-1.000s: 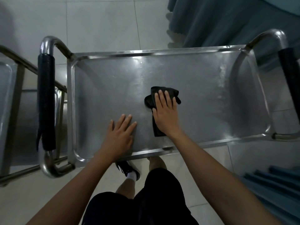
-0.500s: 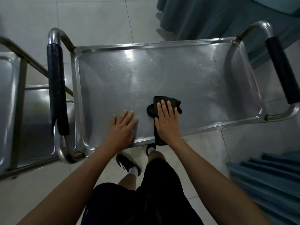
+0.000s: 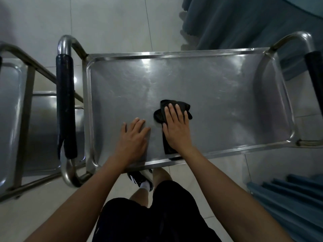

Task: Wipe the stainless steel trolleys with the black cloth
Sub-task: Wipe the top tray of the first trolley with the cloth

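- Fingers (image 3: 172, 112) of the right hand (image 3: 176, 130) lie straight and close together, pressing flat on the black cloth (image 3: 161, 116); nothing is pinched or gripped.
- Fingers of the left hand (image 3: 133, 137) lie straight and slightly spread, resting bare on the trolley tray (image 3: 227, 102) just left of the cloth, likely to brace the trolley.
- Cloth sits on the tray's near half, a little left of its middle; one strip runs back under the palm toward the near rim (image 3: 218, 151), the bunched part shows beyond the fingertips.
- Step in hand, as I judge it: wiping the top tray, with strokes worked around the near middle.
- Next move likely calls for steady downward pressure while sliding the cloth toward the tray's right side and far rim (image 3: 174, 54), then into the rounded corners, keeping the cloth flat under the palm so it does not bunch.
- Left of the tray stands a handle with a black grip (image 3: 65, 102); beyond that, a second trolley (image 3: 10, 110), which looks not yet attended to.
- Past the tray's far rim hangs a blue-grey cloth drape (image 3: 244, 23).
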A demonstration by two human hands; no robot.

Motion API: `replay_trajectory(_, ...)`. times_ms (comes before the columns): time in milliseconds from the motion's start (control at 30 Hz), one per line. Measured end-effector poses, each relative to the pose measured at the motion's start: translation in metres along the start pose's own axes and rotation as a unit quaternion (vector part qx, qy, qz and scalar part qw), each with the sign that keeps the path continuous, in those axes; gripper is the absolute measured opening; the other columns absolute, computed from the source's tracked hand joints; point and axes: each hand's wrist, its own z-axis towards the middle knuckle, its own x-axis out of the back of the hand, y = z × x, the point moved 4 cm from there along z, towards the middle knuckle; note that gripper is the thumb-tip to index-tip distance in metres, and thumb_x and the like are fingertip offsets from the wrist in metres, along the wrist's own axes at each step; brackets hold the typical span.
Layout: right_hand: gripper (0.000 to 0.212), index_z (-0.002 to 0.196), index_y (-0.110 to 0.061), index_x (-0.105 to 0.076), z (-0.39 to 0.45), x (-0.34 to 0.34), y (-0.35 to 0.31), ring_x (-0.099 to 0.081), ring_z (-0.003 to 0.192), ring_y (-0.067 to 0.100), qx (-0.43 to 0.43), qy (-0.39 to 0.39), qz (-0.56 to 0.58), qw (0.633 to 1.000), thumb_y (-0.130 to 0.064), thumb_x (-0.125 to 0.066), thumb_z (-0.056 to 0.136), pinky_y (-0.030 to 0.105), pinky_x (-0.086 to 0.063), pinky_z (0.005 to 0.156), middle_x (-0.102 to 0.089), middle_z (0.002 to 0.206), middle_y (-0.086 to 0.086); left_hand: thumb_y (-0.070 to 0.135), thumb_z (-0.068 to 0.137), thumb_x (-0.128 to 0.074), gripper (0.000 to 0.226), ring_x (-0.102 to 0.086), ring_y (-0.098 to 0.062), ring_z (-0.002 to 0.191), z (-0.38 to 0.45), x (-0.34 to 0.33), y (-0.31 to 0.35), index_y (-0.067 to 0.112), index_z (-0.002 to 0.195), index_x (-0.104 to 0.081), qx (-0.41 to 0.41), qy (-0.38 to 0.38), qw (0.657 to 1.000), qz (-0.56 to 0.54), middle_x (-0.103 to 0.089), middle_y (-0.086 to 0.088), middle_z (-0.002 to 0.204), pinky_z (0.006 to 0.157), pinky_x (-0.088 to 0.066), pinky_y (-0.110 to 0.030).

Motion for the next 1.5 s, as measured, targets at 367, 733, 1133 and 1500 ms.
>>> replay_trajectory(367, 0.064, 0.158, -0.014, -0.022, 0.101, 0.011, 0.022, -0.008, 0.154, 0.027, 0.011, 0.002, 0.022, 1.0, -0.037, -0.038, 0.1, 0.054, -0.012, 0.122, -0.017, 0.166, 0.007, 0.031, 0.088, -0.057, 0.052, -0.025, -0.031, 0.145, 0.048, 0.015, -0.016, 0.022, 0.139, -0.049, 0.04, -0.012, 0.999, 0.009, -0.035, -0.01, 0.153, 0.108, -0.03, -0.062)
replay_trajectory(733, 0.065, 0.16, -0.015, -0.014, 0.205, 0.02, 0.035, -0.001, 0.155, 0.026, 0.012, -0.003, 0.019, 1.0, -0.038, -0.032, 0.102, 0.054, -0.008, 0.123, -0.009, 0.168, 0.006, 0.035, 0.09, -0.049, 0.05, -0.024, -0.031, 0.145, 0.091, 0.033, -0.046, 0.023, 0.139, -0.048, 0.093, -0.018, 0.995, 0.006, -0.035, -0.009, 0.153, 0.109, -0.03, -0.061)
replay_trajectory(1133, 0.066, 0.16, -0.015, -0.012, 0.242, 0.022, -0.007, -0.002, 0.155, 0.026, 0.084, -0.01, -0.011, 0.996, -0.037, -0.034, 0.101, 0.054, -0.005, 0.123, -0.008, 0.168, 0.005, 0.038, 0.092, -0.042, 0.052, -0.02, -0.029, 0.147, 0.092, 0.038, -0.053, 0.023, 0.141, -0.046, 0.102, -0.016, 0.995, -0.016, -0.032, -0.007, 0.155, 0.111, -0.027, -0.061)
replay_trajectory(1500, 0.065, 0.16, -0.015, -0.013, 0.192, 0.012, -0.031, 0.0, 0.155, 0.026, 0.077, -0.011, -0.003, 0.997, -0.038, -0.032, 0.102, 0.054, -0.006, 0.123, -0.009, 0.168, 0.006, 0.035, 0.095, -0.048, 0.054, -0.008, -0.028, 0.15, 0.061, 0.035, -0.056, 0.024, 0.147, -0.038, 0.096, -0.041, 0.994, -0.037, -0.019, -0.007, 0.162, 0.117, -0.017, -0.061)
